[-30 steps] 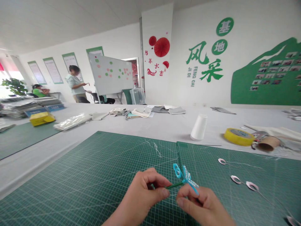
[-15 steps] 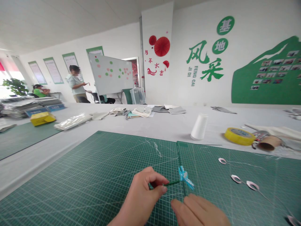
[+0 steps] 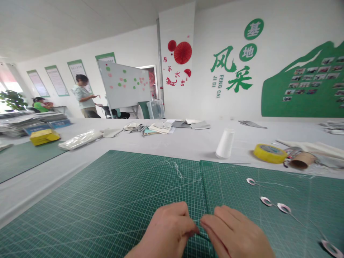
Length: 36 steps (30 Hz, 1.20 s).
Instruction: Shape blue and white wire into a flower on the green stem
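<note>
The two bare hands are closing together at the bottom centre of the frame, and the pale blue looped ribbon that showed beside the fingers a moment ago is now out of sight, hidden or gone. The left hand is curled into a narrow pinch, its fingertips pressing on a thin dark green stem, of which only a short end is showing below the fingers. The right hand is also nearly closed, its fingers lying just beside the left hand's, but I cannot tell whether they are holding anything. The stem is lying low over a green gridded cutting mat. To the right, small white-rimmed loops on fine thread are lying on the mat. Beyond its far edge, a white thread cone and a yellow tape roll are standing on the white-covered table. At upper left, a co-worker is standing beside a whiteboard.
</note>
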Motion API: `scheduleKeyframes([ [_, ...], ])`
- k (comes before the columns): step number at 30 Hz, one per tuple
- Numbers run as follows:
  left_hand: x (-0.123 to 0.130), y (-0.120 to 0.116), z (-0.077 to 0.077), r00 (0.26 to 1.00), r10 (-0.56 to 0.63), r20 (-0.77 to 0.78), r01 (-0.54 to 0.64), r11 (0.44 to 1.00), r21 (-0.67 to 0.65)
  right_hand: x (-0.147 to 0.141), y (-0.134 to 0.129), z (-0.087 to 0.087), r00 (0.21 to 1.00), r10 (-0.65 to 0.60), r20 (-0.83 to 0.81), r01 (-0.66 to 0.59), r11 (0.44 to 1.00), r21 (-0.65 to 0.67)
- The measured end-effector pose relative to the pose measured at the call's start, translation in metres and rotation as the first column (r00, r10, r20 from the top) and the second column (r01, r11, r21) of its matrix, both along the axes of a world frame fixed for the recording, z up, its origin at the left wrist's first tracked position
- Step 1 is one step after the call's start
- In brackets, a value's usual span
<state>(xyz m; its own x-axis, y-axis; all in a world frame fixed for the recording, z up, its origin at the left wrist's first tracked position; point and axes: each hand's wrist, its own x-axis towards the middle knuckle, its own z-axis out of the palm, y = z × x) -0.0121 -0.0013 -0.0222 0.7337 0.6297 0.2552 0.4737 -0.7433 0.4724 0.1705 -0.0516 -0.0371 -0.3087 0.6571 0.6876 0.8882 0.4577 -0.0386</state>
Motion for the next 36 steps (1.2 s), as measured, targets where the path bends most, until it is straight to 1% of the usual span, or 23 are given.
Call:
scheduleKeyframes([
  [4,-0.001,0.001,-0.003,0.998,-0.039,0.053,0.041,0.998,-0.042,0.009,0.004,-0.003,0.997,-0.007,-0.077,-0.010,0.976,-0.216],
  [8,-0.002,0.003,-0.007,0.998,-0.052,0.026,0.052,0.999,-0.007,0.011,0.004,0.002,0.997,-0.015,-0.078,-0.014,0.934,-0.358],
  [10,-0.002,0.005,-0.010,0.997,-0.080,-0.021,0.081,0.995,0.051,0.010,0.002,0.008,0.997,-0.011,-0.075,-0.024,0.891,-0.453],
  [12,-0.002,0.006,-0.012,0.990,-0.127,-0.064,0.133,0.986,0.100,0.008,0.001,0.015,0.995,-0.012,-0.101,-0.047,0.826,-0.561],
  [14,-0.003,0.006,-0.013,0.984,-0.166,-0.068,0.171,0.982,0.085,0.007,0.001,0.019,0.989,-0.030,-0.147,-0.073,0.762,-0.643],
  [15,-0.003,0.005,-0.012,0.983,-0.180,-0.040,0.182,0.983,0.039,0.007,0.002,0.019,0.984,-0.036,-0.176,-0.094,0.735,-0.671],
  [17,-0.003,0.002,-0.007,0.980,-0.189,0.066,0.196,0.975,-0.108,0.010,0.005,0.018,0.962,-0.051,-0.267,-0.159,0.689,-0.707],
  [19,-0.002,-0.001,0.001,0.973,-0.148,0.180,0.194,0.942,-0.273,0.013,0.010,0.015,0.920,-0.072,-0.385,-0.252,0.643,-0.724],
  [21,-0.001,-0.003,0.009,0.968,-0.039,0.249,0.132,0.920,-0.369,0.015,0.014,0.012,0.847,-0.111,-0.520,-0.368,0.584,-0.724],
  [23,-0.001,-0.003,0.015,0.942,0.072,0.329,0.088,0.891,-0.445,0.017,0.017,0.011,0.738,-0.159,-0.655,-0.500,0.524,-0.690],
  [25,0.000,-0.003,0.018,0.901,0.193,0.388,0.044,0.849,-0.527,0.016,0.019,0.010,0.634,-0.192,-0.749,-0.599,0.490,-0.633],
  [26,0.000,-0.002,0.019,0.881,0.248,0.404,0.030,0.822,-0.569,0.016,0.020,0.009,0.603,-0.201,-0.772,-0.622,0.487,-0.613],
  [27,0.000,-0.001,0.019,0.862,0.291,0.415,0.024,0.795,-0.607,0.015,0.021,0.008,0.588,-0.200,-0.784,-0.634,0.488,-0.600],
  [29,0.001,0.000,0.018,0.834,0.344,0.431,0.034,0.749,-0.662,0.012,0.021,0.005,0.583,-0.202,-0.787,-0.635,0.490,-0.597],
  [30,0.001,0.001,0.017,0.823,0.364,0.436,0.033,0.736,-0.676,0.009,0.020,0.003,0.589,-0.201,-0.783,-0.630,0.493,-0.600],
  [31,0.001,0.001,0.016,0.813,0.384,0.438,0.028,0.725,-0.688,0.007,0.018,0.002,0.598,-0.203,-0.776,-0.612,0.510,-0.605],
  [33,0.002,0.002,0.015,0.798,0.430,0.423,0.010,0.693,-0.721,0.001,0.014,-0.002,0.647,-0.201,-0.736,-0.542,0.557,-0.629],
  [34,0.003,0.003,0.014,0.794,0.450,0.408,0.000,0.672,-0.740,-0.002,0.011,-0.004,0.686,-0.195,-0.701,-0.486,0.594,-0.641],
  [36,0.004,0.004,0.013,0.792,0.479,0.378,-0.014,0.634,-0.773,-0.007,0.006,-0.008,0.792,-0.132,-0.596,-0.369,0.675,-0.640],
])
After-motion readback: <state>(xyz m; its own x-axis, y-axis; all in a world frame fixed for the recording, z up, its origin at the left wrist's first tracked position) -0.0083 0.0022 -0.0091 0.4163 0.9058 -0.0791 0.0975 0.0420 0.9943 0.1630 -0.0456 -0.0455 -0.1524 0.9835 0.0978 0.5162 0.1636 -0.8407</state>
